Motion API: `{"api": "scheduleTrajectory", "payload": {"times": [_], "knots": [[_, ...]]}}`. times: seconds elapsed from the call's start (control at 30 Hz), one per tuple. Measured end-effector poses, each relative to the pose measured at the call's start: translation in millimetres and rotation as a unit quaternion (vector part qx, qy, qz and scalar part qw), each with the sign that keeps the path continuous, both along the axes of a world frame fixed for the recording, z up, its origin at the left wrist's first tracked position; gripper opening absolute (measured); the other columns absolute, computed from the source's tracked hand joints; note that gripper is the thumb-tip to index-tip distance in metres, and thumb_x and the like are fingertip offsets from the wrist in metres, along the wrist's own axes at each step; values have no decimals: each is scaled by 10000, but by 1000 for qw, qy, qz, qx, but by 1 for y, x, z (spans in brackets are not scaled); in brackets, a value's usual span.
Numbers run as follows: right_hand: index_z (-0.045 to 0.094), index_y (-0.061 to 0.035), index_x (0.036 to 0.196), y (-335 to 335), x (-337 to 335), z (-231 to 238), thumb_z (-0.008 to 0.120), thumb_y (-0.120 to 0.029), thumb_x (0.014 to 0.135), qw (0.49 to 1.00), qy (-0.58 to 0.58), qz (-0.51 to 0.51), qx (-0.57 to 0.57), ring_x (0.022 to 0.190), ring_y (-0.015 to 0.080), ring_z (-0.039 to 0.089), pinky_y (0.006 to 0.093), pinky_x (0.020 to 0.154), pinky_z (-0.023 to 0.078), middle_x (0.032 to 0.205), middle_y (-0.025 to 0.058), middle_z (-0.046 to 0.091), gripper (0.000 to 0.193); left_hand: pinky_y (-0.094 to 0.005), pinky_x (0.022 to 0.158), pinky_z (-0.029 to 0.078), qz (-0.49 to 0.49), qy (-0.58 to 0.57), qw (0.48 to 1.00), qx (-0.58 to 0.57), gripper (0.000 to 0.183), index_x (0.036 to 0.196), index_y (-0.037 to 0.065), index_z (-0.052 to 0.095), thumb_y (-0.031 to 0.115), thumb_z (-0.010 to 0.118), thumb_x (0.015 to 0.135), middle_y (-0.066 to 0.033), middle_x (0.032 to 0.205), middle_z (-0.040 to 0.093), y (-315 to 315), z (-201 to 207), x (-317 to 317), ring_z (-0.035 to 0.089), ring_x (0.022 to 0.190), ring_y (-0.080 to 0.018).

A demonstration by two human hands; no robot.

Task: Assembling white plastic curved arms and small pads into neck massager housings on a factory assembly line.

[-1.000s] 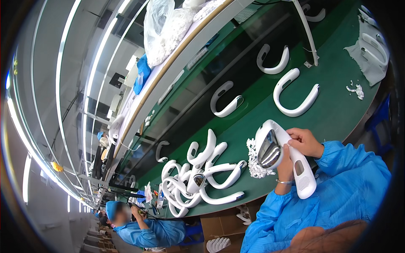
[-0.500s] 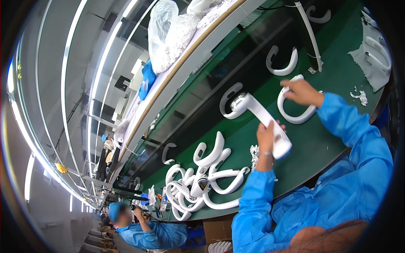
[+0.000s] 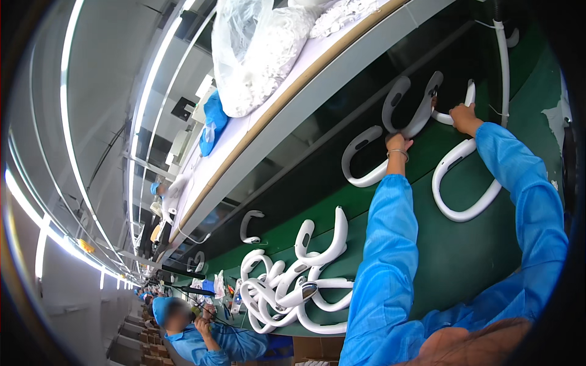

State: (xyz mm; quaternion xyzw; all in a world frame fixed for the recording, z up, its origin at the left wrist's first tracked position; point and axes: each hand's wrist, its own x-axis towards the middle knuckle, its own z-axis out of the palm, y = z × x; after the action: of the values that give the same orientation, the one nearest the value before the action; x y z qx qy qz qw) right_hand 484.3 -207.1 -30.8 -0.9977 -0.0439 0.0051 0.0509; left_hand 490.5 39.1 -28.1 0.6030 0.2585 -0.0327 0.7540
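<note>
My left hand (image 3: 398, 145) is reached out over the green table, its fingers closed around the bottom of a white U-shaped neckband (image 3: 419, 125) with dark oval slots near its ends. To the right, my right hand (image 3: 465, 118) grips a second, smaller-looking white neckband (image 3: 444, 117) by its curve. A third neckband (image 3: 355, 160) lies just left of my left hand. Nearer to me, below my right hand, rests another one (image 3: 455, 215), partly covered by the right sleeve. My fingertips on both held pieces are partly hidden.
A heap of white neckbands (image 3: 326, 256) lies at the left of the table (image 3: 390, 201), with a single one (image 3: 244, 227) behind it. A white post (image 3: 502, 67) stands at the far right. Bags of small white parts (image 3: 268, 67) sit on a raised shelf; a co-worker (image 3: 213, 335) sits at left.
Both hands have moved farther across the table. My left hand has carried its white piece from near me to the far side. The neckband formerly at my right hand now lies nearer me, released.
</note>
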Motion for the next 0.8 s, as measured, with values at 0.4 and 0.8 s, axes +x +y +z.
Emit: {"api": "scheduleTrajectory", "payload": {"times": [0.4, 0.8], "knots": [[640, -1, 878, -45, -53, 90, 707, -115, 698, 868, -109, 5, 485, 799, 240, 615, 367, 727, 457, 810, 126, 630, 224, -397, 929, 439, -551, 262, 448, 653, 892, 1159, -27, 578, 678, 668, 620, -234, 1166, 586, 224, 114, -244, 579, 1056, -359], [642, -88, 836, -101, -305, 60, 749, -209, 651, 952, -96, 242, 158, 869, 281, 559, 431, 737, 426, 814, 65, 607, 246, -432, 651, 457, -337, -81, 417, 840, 288, 836, 132, 587, 365, 711, 720, -74, 702, 646, 185, 119, -341, 641, 683, -271]]}}
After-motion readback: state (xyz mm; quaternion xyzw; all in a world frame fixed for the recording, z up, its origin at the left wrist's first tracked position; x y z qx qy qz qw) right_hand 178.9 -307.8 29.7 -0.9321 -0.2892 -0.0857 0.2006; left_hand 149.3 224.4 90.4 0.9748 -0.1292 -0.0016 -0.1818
